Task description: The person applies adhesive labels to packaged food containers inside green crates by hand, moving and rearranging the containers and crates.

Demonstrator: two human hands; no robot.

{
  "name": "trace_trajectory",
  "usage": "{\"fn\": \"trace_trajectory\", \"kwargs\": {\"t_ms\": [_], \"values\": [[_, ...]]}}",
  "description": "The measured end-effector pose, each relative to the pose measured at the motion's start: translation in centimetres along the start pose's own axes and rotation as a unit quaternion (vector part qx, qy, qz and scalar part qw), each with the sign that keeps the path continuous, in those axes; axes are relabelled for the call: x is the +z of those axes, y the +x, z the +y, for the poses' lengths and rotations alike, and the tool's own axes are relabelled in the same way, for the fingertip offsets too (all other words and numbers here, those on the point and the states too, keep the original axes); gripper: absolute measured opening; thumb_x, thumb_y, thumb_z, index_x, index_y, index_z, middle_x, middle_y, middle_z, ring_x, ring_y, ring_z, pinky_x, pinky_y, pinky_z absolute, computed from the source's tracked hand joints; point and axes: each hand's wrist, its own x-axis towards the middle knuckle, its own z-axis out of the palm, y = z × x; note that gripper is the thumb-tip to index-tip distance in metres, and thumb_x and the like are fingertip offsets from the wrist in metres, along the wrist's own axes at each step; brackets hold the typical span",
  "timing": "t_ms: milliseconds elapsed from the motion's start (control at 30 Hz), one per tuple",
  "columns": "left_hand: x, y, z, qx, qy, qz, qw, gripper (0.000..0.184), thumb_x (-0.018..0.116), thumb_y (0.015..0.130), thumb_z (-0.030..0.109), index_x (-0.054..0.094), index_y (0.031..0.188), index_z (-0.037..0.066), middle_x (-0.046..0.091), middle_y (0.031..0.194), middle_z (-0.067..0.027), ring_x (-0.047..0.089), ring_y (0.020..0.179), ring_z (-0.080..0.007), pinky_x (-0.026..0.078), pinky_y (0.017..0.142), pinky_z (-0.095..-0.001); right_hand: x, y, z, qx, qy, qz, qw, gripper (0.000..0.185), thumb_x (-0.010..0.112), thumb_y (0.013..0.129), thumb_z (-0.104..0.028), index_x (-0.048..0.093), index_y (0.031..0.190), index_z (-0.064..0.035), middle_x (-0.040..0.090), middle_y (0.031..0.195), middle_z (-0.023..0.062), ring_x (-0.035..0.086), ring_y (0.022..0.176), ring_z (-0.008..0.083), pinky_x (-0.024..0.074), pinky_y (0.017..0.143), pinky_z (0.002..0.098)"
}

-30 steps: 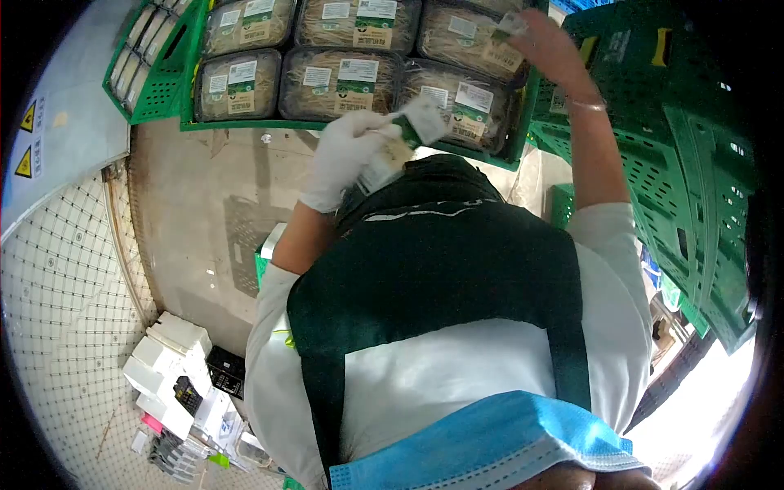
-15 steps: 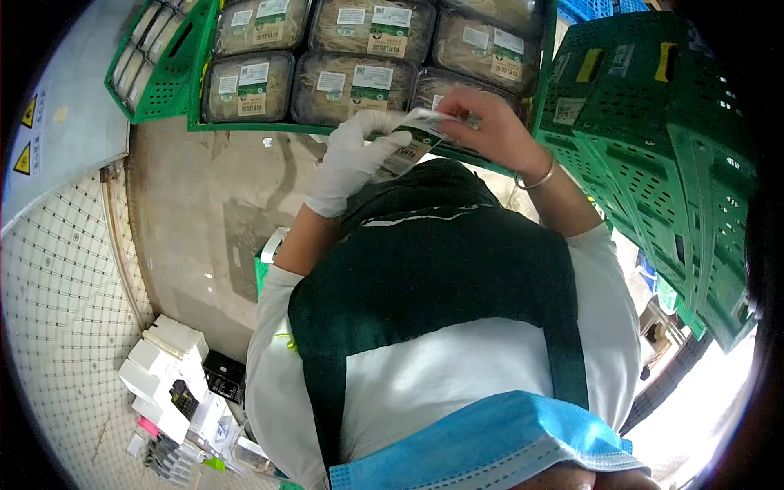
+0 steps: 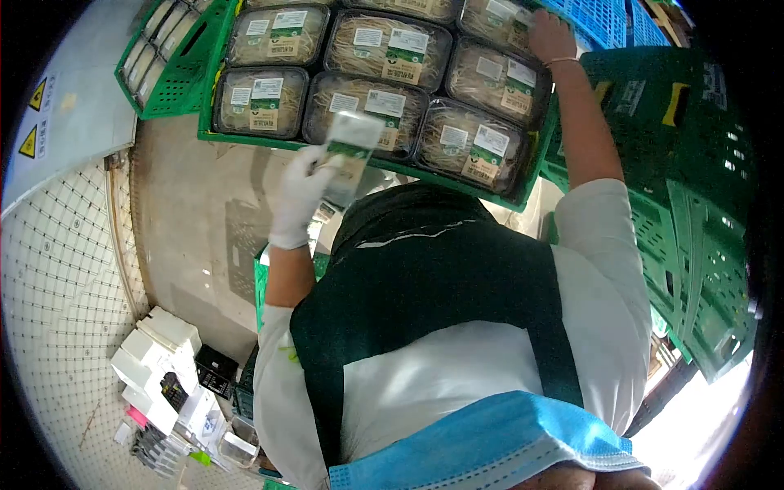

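Note:
A short stack of printed green, white and tan labels [image 3: 353, 151] is pinched in my left hand [image 3: 304, 192], which wears a white glove. It hovers just in front of the near row of packs. My bare right hand [image 3: 553, 37], with a bracelet at the wrist, reaches to the far right and rests at the edge of a clear-lidded pack [image 3: 490, 18]. Its fingers look extended, their tips partly hidden. Other packs of pale strands, such as the near right one [image 3: 469, 147], carry a white sticker and a green-and-tan label.
The packs sit in a green crate [image 3: 245, 140]. Another green crate [image 3: 175, 82] of packs stands to the left. Stacked green crates [image 3: 653, 114] rise at the right, with a blue crate [image 3: 600, 20] behind. White equipment [image 3: 159, 359] is at the lower left.
My right hand has left the labels and moved far right to a pack's edge. My left hand has shifted left and slightly down, still holding the labels. The crate appears lower in view.

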Motion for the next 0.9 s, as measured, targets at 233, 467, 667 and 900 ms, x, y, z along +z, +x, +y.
{"fn": "trace_trajectory", "kwargs": {"t_ms": [233, 467, 667, 900], "values": [[-4.0, 3.0, -0.1, 0.184, -0.031, 0.137, 0.973, 0.022, 0.043, 0.078, 0.012, 0.057, 0.084, -0.003, 0.058, 0.09, -0.0134, 0.056, 0.082, -0.0177, 0.041, 0.077, -0.0256, -10.1, -5.6, -4.5, 0.185, 0.279, 0.101, 0.937, 0.033, 0.052, 0.078, -0.025, 0.048, 0.1, -0.0009, 0.054, 0.088, 0.0223, 0.052, 0.081, 0.0376, 0.044, 0.067, 0.0429], [0.8, 13.0, 2.6, 0.11, 0.482, 0.178, 0.851, 0.032, 0.043, 0.079, 0.029, 0.061, 0.08, 0.004, 0.058, 0.083, -0.0185, 0.056, 0.082, -0.0316, 0.044, 0.07, -0.0394, -13.3, -16.7, -12.2, 0.391, 0.484, -0.151, 0.768, 0.057, 0.056, 0.073, -0.03, 0.037, 0.111, 0.0083, 0.041, 0.112, 0.0268, 0.042, 0.101, 0.0414, 0.0356, 0.086, 0.0416], [1.7, 13.3, 3.0, 0.146, 0.559, 0.154, 0.801, 0.037, 0.04, 0.082, 0.035, 0.058, 0.076, 0.003, 0.06, 0.078, -0.015, 0.059, 0.073, -0.0299, 0.046, 0.065, -0.0399, -10.0, -15.1, -14.6, 0.547, 0.239, -0.108, 0.795, 0.054, 0.045, 0.079, -0.039, 0.045, 0.1, 0.0105, 0.047, 0.103, 0.0299, 0.044, 0.097, 0.0442, 0.0371, 0.085, 0.0436], [-0.1, 14.7, 4.3, 0.145, 0.526, 0.081, 0.834, 0.041, 0.042, 0.079, 0.04, 0.058, 0.08, 0.002, 0.06, 0.08, -0.0195, 0.058, 0.079, -0.0336, 0.045, 0.069, -0.0406, -10.7, -13.1, -14.1, 0.562, 0.193, -0.222, 0.773, 0.043, 0.036, 0.084, -0.037, 0.056, 0.095, -0.0001, 0.055, 0.101, 0.0182, 0.053, 0.093, 0.0309, 0.0436, 0.078, 0.0392]]}}
